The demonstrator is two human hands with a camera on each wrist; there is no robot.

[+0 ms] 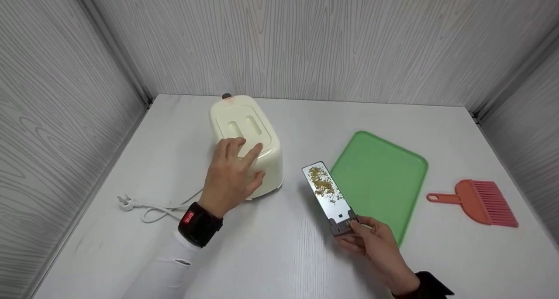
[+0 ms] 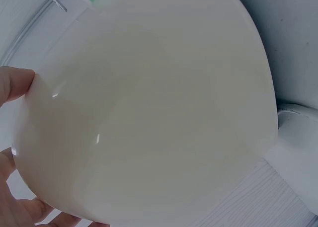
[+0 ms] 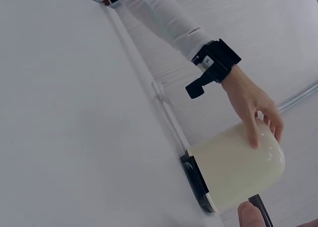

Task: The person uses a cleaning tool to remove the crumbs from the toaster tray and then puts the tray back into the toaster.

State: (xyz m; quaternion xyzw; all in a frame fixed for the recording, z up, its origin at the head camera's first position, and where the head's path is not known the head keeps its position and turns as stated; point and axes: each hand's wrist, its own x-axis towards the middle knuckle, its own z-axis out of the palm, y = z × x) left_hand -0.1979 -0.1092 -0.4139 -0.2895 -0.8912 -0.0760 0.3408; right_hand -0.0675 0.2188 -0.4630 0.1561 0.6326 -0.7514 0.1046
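Note:
A cream toaster [image 1: 270,159], its top covered by a lid with two raised oblong ridges, stands left of the middle. My left hand [image 1: 229,176] grips the near end of its top, fingers over the upper edge; in the right wrist view the thumb [image 3: 253,135] lies against its side. My right hand [image 1: 377,246] pinches the grey end of a slim metal crumb tray [image 1: 329,209], thumb on top and fingers beneath. Golden crumbs [image 1: 323,185] lie scattered along the tray's shiny surface. The crumb tray is held over the left edge of a green tray [image 1: 384,172].
A coral brush [image 1: 476,203] with pink bristles lies to the right of the green tray. The white power cord [image 1: 161,208], with its plug, is on the table left of the toaster. Wood-grain panels [image 1: 279,41] enclose the back and sides.

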